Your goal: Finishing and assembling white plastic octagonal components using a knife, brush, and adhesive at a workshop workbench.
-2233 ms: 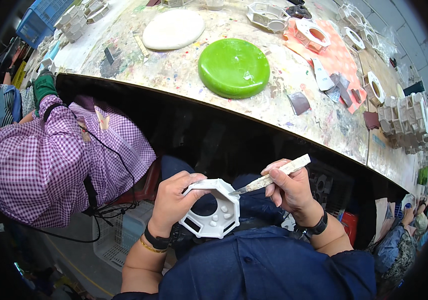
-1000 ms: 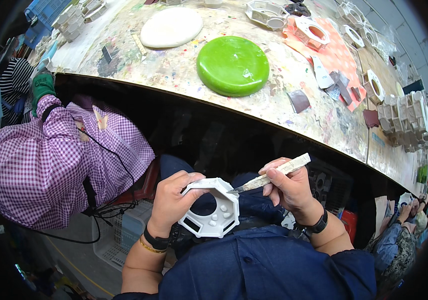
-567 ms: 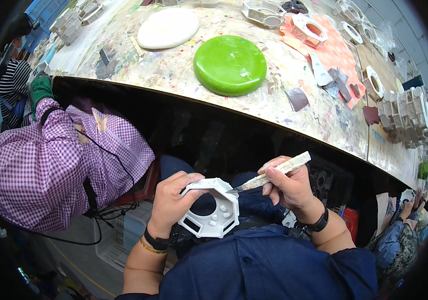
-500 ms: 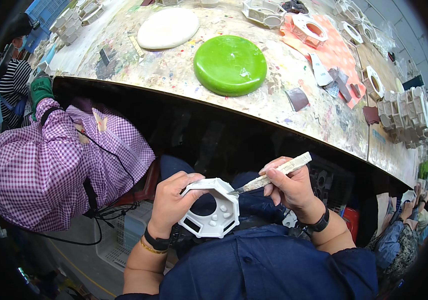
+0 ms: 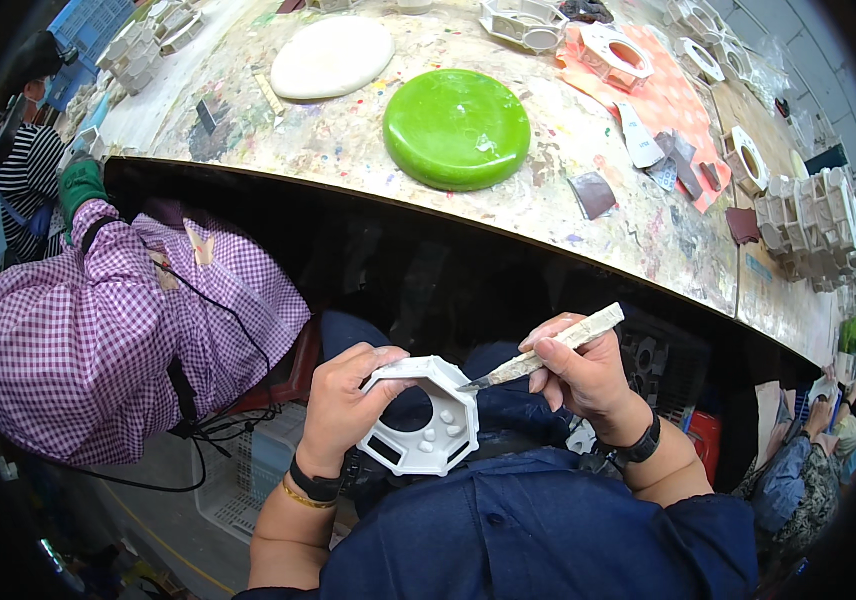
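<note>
Over my lap, my left hand grips the upper left rim of a white octagonal frame. The piece has a round hole in its face, openings in its side walls and several small pebble-like bumps beside the hole. My right hand is closed around the pale, wrapped handle of a knife. Its short dark blade meets the upper right edge of the frame, close to a corner. Some of my right fingers are hidden behind the handle.
Across the paint-stained table lie a green round disc, a white disc and sandpaper pieces. More white frames are stacked at the right. A co-worker in a checked top sits close on my left; a crate stands below.
My hands, the knife and the frame hold almost the same position. The view has shifted very slightly, and the co-worker at the far left has moved a little.
</note>
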A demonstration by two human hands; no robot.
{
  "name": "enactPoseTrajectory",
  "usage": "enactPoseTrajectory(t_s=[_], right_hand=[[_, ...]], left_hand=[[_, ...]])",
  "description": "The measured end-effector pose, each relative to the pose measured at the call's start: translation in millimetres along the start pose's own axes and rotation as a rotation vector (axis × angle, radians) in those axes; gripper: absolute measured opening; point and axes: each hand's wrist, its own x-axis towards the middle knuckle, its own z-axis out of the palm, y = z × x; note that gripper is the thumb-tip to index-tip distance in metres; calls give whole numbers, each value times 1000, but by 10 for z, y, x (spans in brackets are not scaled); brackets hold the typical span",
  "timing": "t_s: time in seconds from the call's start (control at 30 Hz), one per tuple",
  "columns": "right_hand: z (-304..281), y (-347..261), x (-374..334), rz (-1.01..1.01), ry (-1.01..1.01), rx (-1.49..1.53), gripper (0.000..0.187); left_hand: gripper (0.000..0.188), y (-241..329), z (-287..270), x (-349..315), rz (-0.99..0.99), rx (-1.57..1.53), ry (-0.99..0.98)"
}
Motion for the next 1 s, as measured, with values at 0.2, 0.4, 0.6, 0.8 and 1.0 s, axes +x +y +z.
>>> enactPoseTrajectory(t_s=[0.2,0.4,0.6,0.8,1.0], right_hand=[[32,0,0,-42,-16,7,12],[3,2,-14,-33,-45,22,11],[-45,-18,-38,12,-93,-31,12],[57,-33,-17,-57,-16,-14,14],[-60,-175,-48,-271,-274,-368,12]], left_hand=[[20,3,1,-1,2,16,-4],[20,-6,-8,-18,-12,23,-4],[23,-2,-17,-16,-4,16,-11],[20,18,-9,-2,17,22,1],[22,-14,-24,-11,-53,4,-16]])
